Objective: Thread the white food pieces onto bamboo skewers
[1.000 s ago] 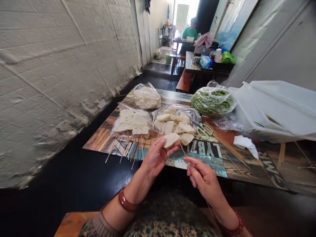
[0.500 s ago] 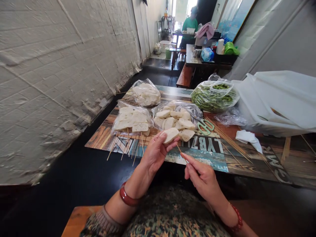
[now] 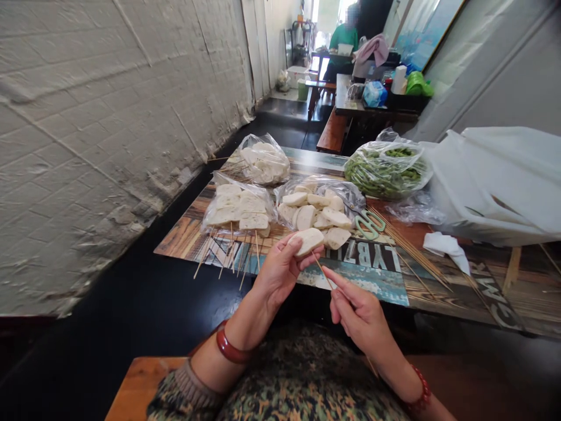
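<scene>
My left hand (image 3: pixel 280 266) is closed on a pale, oval food slice (image 3: pixel 309 241), thumb on top and fingers beneath. Pinched in my right hand (image 3: pixel 362 313) is a thin bamboo skewer (image 3: pixel 323 272). Its far end meets the near edge of the slice by my left fingertips; whether the point has entered is hidden. Just beyond my hands lies an open plastic bag of loose pale slices (image 3: pixel 326 211). To its left, a second bag holds slices on skewers (image 3: pixel 241 209), their sticks jutting toward me.
Another bag of pale pieces (image 3: pixel 265 162) sits farther back. Green scissors (image 3: pixel 370 224), loose skewers (image 3: pixel 414 254) and a crumpled tissue (image 3: pixel 447 248) lie to the right. Behind them are a bag of green vegetables (image 3: pixel 385 172) and white plastic (image 3: pixel 504 181). A person (image 3: pixel 344 41) sits far off.
The camera view has shifted slightly, so the table appears a little farther right. Slightly more of the skewer shows between my hands. Both hands keep the same holds.
</scene>
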Demonstrator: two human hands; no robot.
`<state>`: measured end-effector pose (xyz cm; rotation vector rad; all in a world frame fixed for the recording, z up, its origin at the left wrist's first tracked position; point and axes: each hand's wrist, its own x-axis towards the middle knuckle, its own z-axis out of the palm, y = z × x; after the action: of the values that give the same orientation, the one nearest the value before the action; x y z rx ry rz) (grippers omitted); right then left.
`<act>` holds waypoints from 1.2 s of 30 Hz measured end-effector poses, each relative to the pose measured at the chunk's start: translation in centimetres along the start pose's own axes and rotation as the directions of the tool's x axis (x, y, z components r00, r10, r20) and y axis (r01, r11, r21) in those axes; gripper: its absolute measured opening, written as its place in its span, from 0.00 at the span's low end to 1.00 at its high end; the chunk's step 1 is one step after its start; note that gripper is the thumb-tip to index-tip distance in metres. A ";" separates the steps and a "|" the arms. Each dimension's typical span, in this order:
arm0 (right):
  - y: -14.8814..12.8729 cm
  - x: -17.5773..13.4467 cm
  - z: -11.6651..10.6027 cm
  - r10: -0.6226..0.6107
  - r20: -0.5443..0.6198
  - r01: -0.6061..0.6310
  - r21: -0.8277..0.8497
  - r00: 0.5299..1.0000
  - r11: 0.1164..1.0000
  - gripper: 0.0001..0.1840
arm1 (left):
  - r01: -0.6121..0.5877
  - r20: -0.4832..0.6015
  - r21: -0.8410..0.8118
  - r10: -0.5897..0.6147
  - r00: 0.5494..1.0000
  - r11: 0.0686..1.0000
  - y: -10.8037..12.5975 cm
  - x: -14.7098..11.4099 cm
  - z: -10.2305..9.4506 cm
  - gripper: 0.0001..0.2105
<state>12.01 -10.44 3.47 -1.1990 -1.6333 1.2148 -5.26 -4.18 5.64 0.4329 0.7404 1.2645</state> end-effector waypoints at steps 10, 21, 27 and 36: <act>-0.2 0.3 0.3 0.036 0.004 -0.036 -0.006 0.999 0.999 0.26 | 0.007 -0.011 -0.024 -0.007 1.000 1.000 0.0 0.0 -0.5 0.14; 0.2 0.4 0.3 0.054 0.011 -0.054 -0.004 0.998 0.999 0.25 | -0.052 -0.018 0.071 0.053 0.998 0.996 -0.1 -0.6 -0.2 0.19; 0.4 0.2 0.4 0.047 -0.029 -0.046 0.025 0.998 0.999 0.25 | -0.088 0.018 0.119 0.086 0.996 0.989 -0.4 -1.0 0.1 0.18; 0.3 0.1 0.6 -0.004 -0.077 0.008 0.053 0.997 0.999 0.22 | -0.080 0.050 0.128 0.074 0.996 0.988 -0.6 -1.7 0.8 0.17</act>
<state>11.45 -10.48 3.05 -1.1922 -1.5372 1.1866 -4.44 -5.91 6.22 0.5998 0.7765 1.2785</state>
